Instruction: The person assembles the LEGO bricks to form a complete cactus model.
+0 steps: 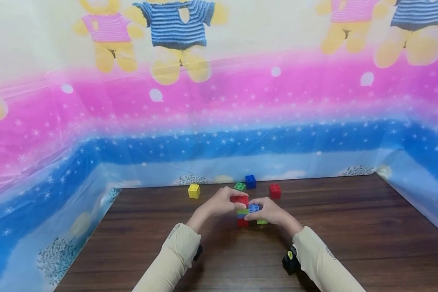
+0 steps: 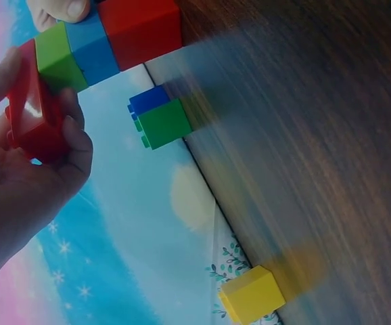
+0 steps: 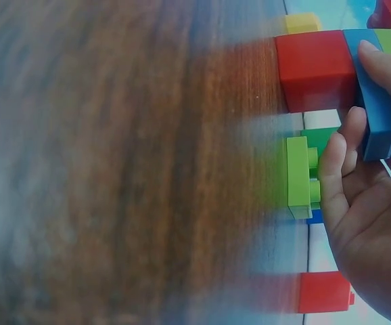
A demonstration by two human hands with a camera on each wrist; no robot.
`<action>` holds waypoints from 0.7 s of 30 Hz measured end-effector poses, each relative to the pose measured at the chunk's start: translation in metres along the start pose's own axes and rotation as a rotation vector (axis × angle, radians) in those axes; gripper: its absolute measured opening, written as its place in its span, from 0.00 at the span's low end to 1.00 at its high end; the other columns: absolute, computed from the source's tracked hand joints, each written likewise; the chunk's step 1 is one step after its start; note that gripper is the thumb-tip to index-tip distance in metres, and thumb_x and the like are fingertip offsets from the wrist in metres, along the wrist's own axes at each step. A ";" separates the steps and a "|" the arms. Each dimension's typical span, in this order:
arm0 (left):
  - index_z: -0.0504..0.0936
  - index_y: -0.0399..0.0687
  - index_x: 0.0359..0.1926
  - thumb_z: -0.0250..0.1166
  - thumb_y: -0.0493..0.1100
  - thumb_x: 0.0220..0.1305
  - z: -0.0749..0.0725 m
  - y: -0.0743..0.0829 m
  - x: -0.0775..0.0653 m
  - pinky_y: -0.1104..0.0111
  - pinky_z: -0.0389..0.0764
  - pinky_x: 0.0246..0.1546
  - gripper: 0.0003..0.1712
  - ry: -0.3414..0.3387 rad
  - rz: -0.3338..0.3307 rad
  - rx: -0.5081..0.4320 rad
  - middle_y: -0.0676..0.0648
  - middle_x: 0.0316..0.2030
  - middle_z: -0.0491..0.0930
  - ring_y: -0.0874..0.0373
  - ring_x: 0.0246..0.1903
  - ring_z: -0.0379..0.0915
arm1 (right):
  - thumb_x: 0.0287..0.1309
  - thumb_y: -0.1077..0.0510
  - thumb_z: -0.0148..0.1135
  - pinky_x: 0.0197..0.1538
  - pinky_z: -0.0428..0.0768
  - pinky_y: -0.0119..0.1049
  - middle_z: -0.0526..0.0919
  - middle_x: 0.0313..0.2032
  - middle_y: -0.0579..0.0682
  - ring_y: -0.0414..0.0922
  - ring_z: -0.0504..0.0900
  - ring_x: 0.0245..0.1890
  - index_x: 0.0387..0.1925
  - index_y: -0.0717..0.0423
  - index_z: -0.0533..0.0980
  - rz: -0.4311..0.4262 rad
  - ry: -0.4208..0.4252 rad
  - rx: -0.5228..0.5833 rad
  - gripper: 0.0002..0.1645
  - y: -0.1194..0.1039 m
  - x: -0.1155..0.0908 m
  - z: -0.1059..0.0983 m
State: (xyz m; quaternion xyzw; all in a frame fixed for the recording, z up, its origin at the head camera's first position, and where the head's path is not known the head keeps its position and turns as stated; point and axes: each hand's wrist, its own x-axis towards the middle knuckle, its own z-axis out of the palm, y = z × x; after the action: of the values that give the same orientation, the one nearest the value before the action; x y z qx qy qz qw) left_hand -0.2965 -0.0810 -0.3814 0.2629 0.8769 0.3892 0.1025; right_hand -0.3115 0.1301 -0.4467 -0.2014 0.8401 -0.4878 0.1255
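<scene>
A small stack of toy building bricks stands mid-table: a red brick (image 3: 317, 71) at the bottom, a long blue brick (image 3: 383, 128) above it and a light green brick (image 2: 59, 57) higher up. The blue brick juts out to the right, past the red one. My right hand (image 1: 271, 211) grips that blue brick between thumb and fingers. At the top of the stack, my left hand (image 1: 220, 202) pinches a long red brick (image 2: 34, 115), which reaches out to the left over the light green one. A flat light green brick (image 3: 298, 177) lies on the table below the right hand's fingers.
Behind the stack are a green brick (image 1: 240, 186) and a dark blue brick (image 1: 250, 181). A yellow brick (image 1: 194, 191) is at the back left, and another red brick (image 1: 275, 191) at the back right. A printed cloth (image 1: 219, 142) hangs along the wooden table's (image 1: 138, 235) far edge.
</scene>
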 end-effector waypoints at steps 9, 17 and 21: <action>0.79 0.43 0.59 0.65 0.42 0.64 0.005 -0.003 0.000 0.69 0.82 0.43 0.22 0.022 -0.024 -0.056 0.43 0.52 0.82 0.58 0.37 0.76 | 0.53 0.46 0.71 0.49 0.82 0.42 0.84 0.48 0.56 0.44 0.81 0.45 0.56 0.59 0.76 -0.006 0.002 -0.006 0.32 0.000 -0.001 0.000; 0.78 0.43 0.60 0.65 0.43 0.64 0.006 -0.005 -0.001 0.70 0.80 0.38 0.23 0.045 -0.014 -0.076 0.43 0.45 0.83 0.53 0.37 0.76 | 0.53 0.46 0.71 0.49 0.82 0.43 0.84 0.49 0.56 0.45 0.80 0.44 0.57 0.59 0.76 0.010 0.012 -0.010 0.34 0.001 0.000 0.000; 0.79 0.43 0.59 0.66 0.43 0.64 0.008 -0.007 -0.001 0.69 0.80 0.38 0.23 0.057 -0.008 -0.093 0.43 0.43 0.83 0.53 0.37 0.76 | 0.53 0.46 0.71 0.49 0.82 0.43 0.84 0.49 0.55 0.44 0.80 0.44 0.57 0.59 0.75 0.010 0.014 -0.018 0.34 0.002 0.000 -0.001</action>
State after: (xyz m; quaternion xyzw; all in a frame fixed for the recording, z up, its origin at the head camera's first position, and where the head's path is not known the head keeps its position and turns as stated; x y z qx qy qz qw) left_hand -0.2954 -0.0805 -0.3918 0.2431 0.8614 0.4365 0.0910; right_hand -0.3123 0.1311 -0.4479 -0.1949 0.8462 -0.4811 0.1204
